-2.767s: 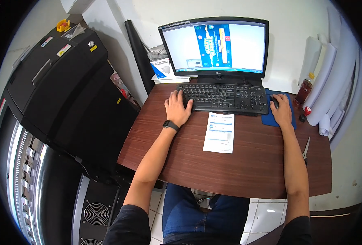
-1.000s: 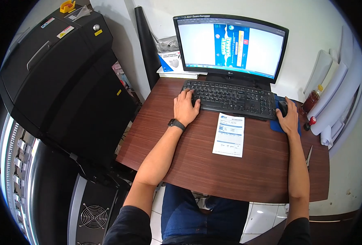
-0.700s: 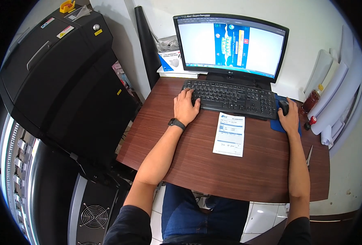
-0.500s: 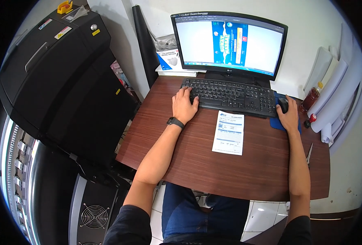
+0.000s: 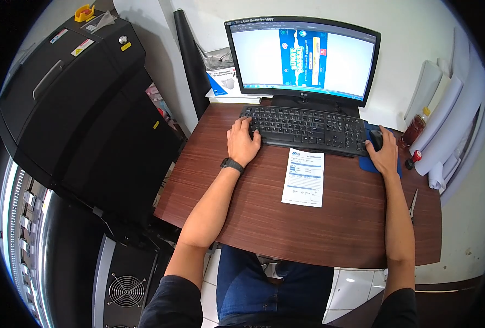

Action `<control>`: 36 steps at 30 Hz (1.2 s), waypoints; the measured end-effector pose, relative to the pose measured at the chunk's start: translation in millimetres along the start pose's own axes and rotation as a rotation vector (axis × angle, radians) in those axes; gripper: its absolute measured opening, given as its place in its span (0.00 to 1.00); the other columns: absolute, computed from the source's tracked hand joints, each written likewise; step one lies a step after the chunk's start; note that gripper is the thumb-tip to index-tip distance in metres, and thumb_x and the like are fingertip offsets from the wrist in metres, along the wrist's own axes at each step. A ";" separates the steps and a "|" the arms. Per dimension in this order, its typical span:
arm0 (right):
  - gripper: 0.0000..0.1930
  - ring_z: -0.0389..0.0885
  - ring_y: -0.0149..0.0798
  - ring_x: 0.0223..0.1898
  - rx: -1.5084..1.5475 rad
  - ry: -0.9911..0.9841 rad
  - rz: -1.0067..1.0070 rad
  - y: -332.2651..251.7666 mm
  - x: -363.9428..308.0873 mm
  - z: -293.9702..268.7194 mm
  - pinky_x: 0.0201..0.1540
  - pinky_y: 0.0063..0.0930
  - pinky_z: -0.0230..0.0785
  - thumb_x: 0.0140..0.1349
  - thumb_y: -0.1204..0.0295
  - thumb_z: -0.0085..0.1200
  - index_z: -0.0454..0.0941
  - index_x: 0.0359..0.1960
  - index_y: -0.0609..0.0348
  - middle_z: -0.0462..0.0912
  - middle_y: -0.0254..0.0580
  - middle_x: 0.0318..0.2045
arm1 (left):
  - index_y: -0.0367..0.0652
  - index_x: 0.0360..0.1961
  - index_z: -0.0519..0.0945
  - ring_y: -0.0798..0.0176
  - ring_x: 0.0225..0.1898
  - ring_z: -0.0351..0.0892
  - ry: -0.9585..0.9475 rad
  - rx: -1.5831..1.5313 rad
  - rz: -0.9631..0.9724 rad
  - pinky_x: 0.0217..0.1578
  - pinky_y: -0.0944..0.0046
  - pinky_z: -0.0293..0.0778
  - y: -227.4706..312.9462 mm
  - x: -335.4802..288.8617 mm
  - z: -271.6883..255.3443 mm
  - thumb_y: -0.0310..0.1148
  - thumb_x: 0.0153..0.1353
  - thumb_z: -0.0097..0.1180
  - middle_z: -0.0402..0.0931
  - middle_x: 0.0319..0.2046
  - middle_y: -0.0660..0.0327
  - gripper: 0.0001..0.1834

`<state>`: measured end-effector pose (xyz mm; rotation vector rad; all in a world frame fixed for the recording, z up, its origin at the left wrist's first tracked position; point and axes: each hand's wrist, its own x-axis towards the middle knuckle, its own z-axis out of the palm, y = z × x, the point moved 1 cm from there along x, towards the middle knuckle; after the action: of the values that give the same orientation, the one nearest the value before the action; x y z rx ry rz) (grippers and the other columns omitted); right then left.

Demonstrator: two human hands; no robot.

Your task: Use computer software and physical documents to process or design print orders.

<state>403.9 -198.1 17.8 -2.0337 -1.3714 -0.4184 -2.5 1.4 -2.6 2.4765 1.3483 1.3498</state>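
Note:
My left hand rests at the left end of a black keyboard, its fingers spread over the keys and a dark watch on the wrist. On the right, my right hand is curved around a black computer mouse, which lies on a blue mouse pad. Behind the keyboard, a monitor displays a tall blue poster layout on a white background. A printed paper form lies flat on the desk between my forearms, just below the keyboard.
The brown desk carries scissors, a red-handled stamp and a bottle of dark red liquid on its right. White paper rolls lean against the wall there. A large black machine stands close on the left.
The whole view has shifted slightly, so the desk and monitor appear a little further left. Both hands keep their places on the keyboard and mouse.

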 end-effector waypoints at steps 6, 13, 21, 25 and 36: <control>0.35 0.73 0.56 0.62 0.074 0.026 0.001 11.7 1.7 2.4 0.63 0.49 0.66 0.60 0.57 0.63 0.70 0.66 0.60 0.75 0.55 0.60 | 0.37 0.58 0.77 0.44 0.59 0.75 -0.036 -0.002 -0.029 0.59 0.48 0.71 8.6 4.9 -2.8 0.31 0.59 0.59 0.75 0.59 0.50 0.24; 0.35 0.73 0.55 0.62 -0.026 0.028 -0.037 1.0 -0.8 0.8 0.63 0.48 0.65 0.59 0.57 0.63 0.70 0.67 0.60 0.75 0.54 0.60 | 0.36 0.59 0.76 0.43 0.59 0.75 -0.032 0.003 -0.050 0.60 0.49 0.72 5.6 3.8 -6.7 0.30 0.60 0.56 0.74 0.60 0.49 0.25; 0.35 0.74 0.55 0.61 0.022 0.036 0.006 5.1 0.2 2.3 0.63 0.48 0.66 0.60 0.55 0.63 0.71 0.67 0.60 0.76 0.54 0.59 | 0.36 0.58 0.77 0.44 0.56 0.75 0.032 0.000 -0.022 0.59 0.49 0.71 7.9 6.4 -10.2 0.29 0.59 0.57 0.75 0.57 0.50 0.24; 0.35 0.74 0.56 0.61 0.051 0.023 0.037 5.0 2.2 1.3 0.62 0.48 0.67 0.61 0.54 0.62 0.71 0.66 0.61 0.76 0.55 0.59 | 0.35 0.57 0.76 0.44 0.55 0.75 0.088 -0.004 0.006 0.60 0.49 0.70 6.4 7.0 -8.4 0.28 0.59 0.56 0.75 0.57 0.50 0.23; 0.34 0.73 0.55 0.62 -0.050 0.053 -0.016 7.0 2.0 4.6 0.63 0.49 0.66 0.63 0.54 0.60 0.70 0.67 0.60 0.76 0.54 0.59 | 0.39 0.54 0.79 0.48 0.54 0.76 0.057 0.048 0.045 0.55 0.51 0.71 6.8 6.9 -10.2 0.25 0.57 0.55 0.77 0.54 0.53 0.22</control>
<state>410.7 -195.3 13.3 -2.0382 -1.3586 -0.5147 -3.2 -1.8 11.1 2.5324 1.3594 1.4249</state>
